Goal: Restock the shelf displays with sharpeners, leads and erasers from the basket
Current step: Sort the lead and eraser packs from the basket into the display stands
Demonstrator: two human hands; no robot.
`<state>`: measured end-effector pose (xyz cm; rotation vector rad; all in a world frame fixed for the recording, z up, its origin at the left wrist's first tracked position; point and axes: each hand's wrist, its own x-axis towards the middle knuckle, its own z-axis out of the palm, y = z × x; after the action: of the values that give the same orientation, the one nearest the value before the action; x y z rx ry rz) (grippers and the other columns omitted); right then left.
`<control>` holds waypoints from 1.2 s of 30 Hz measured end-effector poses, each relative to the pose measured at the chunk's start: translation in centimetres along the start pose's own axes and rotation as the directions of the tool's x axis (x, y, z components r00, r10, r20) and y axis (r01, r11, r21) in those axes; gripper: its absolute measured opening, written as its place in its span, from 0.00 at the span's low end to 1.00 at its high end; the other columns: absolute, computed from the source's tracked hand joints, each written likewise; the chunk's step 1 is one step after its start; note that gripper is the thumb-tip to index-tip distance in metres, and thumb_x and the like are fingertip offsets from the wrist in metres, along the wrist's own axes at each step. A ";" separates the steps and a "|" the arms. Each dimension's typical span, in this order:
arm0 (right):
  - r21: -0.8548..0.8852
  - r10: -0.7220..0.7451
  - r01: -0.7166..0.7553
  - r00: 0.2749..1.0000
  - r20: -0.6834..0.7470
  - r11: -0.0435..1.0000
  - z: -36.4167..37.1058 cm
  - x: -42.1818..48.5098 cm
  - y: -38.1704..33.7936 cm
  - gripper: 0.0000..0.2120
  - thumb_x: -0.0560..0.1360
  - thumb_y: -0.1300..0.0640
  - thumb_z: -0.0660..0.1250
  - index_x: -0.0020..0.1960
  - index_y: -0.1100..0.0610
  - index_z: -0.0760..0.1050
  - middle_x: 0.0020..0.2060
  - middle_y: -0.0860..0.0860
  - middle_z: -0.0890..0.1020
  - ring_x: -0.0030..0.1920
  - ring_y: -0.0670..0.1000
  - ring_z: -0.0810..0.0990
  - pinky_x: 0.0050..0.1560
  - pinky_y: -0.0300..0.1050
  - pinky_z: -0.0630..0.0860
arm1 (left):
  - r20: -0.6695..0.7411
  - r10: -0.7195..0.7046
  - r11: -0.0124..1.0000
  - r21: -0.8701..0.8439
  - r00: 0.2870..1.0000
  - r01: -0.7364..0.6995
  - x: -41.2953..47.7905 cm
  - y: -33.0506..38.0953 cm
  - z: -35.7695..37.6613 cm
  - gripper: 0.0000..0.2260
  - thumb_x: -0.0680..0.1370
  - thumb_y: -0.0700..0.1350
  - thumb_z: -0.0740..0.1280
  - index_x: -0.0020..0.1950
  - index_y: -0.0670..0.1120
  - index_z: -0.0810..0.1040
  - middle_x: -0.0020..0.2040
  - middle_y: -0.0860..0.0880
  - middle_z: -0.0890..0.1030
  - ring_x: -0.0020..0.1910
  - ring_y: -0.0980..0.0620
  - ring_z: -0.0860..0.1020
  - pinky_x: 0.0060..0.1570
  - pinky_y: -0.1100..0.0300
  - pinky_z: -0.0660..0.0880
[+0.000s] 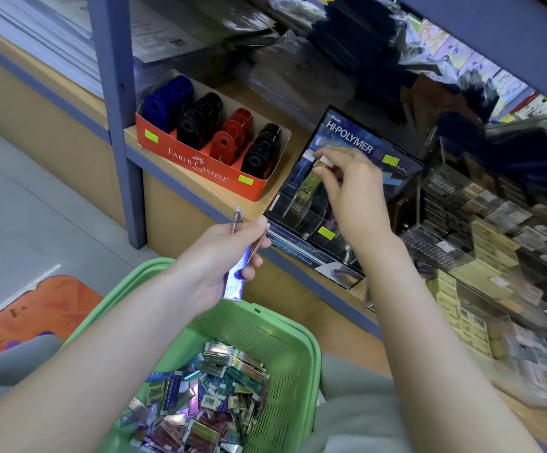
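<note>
A person restocks a stationery shop's shelf [249,207] from a green basket [301,338] at the lower centre of the frame; the step in hand appears to be filling the eraser display. The right hand [350,194], at centre, pinches a small gold-wrapped eraser [324,162] between thumb and fingertips, just above the upper compartments of the dark Pentel Hi-Polymer display stand [357,142]; the stand's clear slots show a few gold and dark packets standing in them; whether the eraser touches the stand cannot be told. The left hand [223,256], lower and to the left, above the basket's far rim, grips a few flat foil packets [234,284], one blue and one reddish, with the fingers curled round them; these look like the next in line. More foil-wrapped erasers [200,397] lie heaped in the basket. Left of the stand, a red Faber-Castell carton [200,165] sits on the same shelf; its four rows of blue, black and red sharpeners [197,120] look full. Stacked small boxes at right are too blurred to name. The next move likely calls for lowering the eraser upright into the slot matching its colour, letting go, then taking another packet from the left hand.
</note>
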<state>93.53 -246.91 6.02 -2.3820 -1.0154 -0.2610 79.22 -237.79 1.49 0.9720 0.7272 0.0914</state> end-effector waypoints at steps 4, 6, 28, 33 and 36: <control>0.015 0.021 -0.021 0.999 -0.027 1.000 -0.1 0.2 0.1 0.13 0.79 0.60 0.63 0.63 0.57 0.76 0.58 0.54 0.77 0.56 0.50 0.75 0.63 0.46 0.72 | 0.006 -0.006 1.000 -0.004 1.000 0.006 -0.2 0.2 0.0 0.13 0.77 0.49 0.66 0.51 0.39 0.76 0.45 0.46 0.77 0.31 0.55 0.69 0.19 0.68 0.65; 0.090 0.045 -0.039 0.997 -0.064 0.995 -0.2 -0.1 0.3 0.12 0.79 0.60 0.63 0.60 0.57 0.78 0.52 0.50 0.76 0.51 0.49 0.76 0.60 0.48 0.73 | 0.007 -0.009 1.000 -0.009 1.000 0.010 -0.2 0.3 -0.1 0.13 0.78 0.50 0.65 0.51 0.39 0.76 0.42 0.47 0.77 0.30 0.55 0.69 0.19 0.68 0.65; -0.102 0.021 -0.023 1.000 -0.023 0.994 1.0 -1.0 0.4 0.08 0.77 0.58 0.67 0.55 0.57 0.79 0.49 0.50 0.76 0.42 0.48 0.75 0.47 0.42 0.74 | 0.027 0.001 1.000 -0.025 1.000 0.000 -0.4 0.5 -0.3 0.05 0.81 0.38 0.60 0.55 0.41 0.74 0.43 0.46 0.78 0.30 0.57 0.70 0.21 0.69 0.67; -0.136 -0.040 0.029 0.996 -0.081 0.990 1.1 -1.8 0.1 0.12 0.80 0.57 0.62 0.60 0.59 0.78 0.51 0.53 0.75 0.51 0.54 0.76 0.47 0.49 0.75 | 0.045 0.054 0.990 0.127 0.998 -0.059 -0.8 0.3 -0.5 0.10 0.79 0.43 0.63 0.58 0.41 0.77 0.34 0.51 0.79 0.21 0.59 0.68 0.17 0.69 0.60; 0.051 0.000 0.004 0.998 -0.069 0.999 0.8 -3.0 -0.5 0.10 0.81 0.55 0.60 0.56 0.57 0.78 0.45 0.49 0.76 0.41 0.46 0.74 0.42 0.35 0.69 | 0.053 0.089 0.978 0.182 0.995 -0.097 -1.1 0.3 -0.5 0.09 0.79 0.43 0.63 0.56 0.42 0.78 0.32 0.53 0.79 0.19 0.60 0.67 0.18 0.69 0.59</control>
<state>91.05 -248.01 4.49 -2.3097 -0.9811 -0.3122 78.20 -237.69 2.10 1.1821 0.6571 0.0847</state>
